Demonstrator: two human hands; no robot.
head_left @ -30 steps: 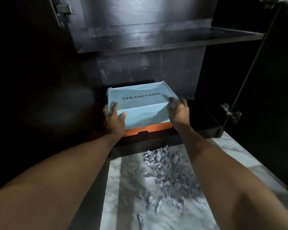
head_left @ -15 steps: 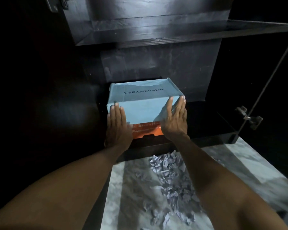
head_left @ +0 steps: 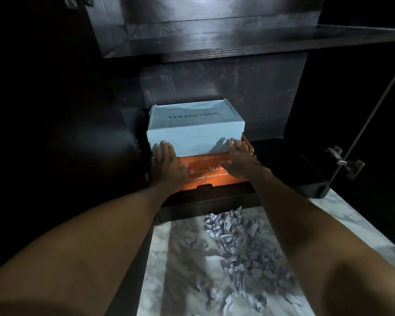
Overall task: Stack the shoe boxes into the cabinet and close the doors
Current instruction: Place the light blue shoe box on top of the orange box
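Shoe boxes sit stacked on the dark cabinet (head_left: 214, 42) floor: the pale blue box (head_left: 195, 131) on the orange box (head_left: 211, 172). My left hand (head_left: 167, 165) and right hand (head_left: 242, 160) lie flat, fingers straight, fingertips against the blue box's front. Crumpled paper (head_left: 235, 242) litters the marble floor (head_left: 214, 281).

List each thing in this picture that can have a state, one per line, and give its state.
Blue box: lid on, stacked on the orange box, set back from its front edge.
Orange box: lid on, on the cabinet floor.
Left hand: flat, fingertips on the blue box.
Right hand: flat, fingertips on the blue box.
Cabinet door: open.
Paper scraps: crumpled, on the floor.
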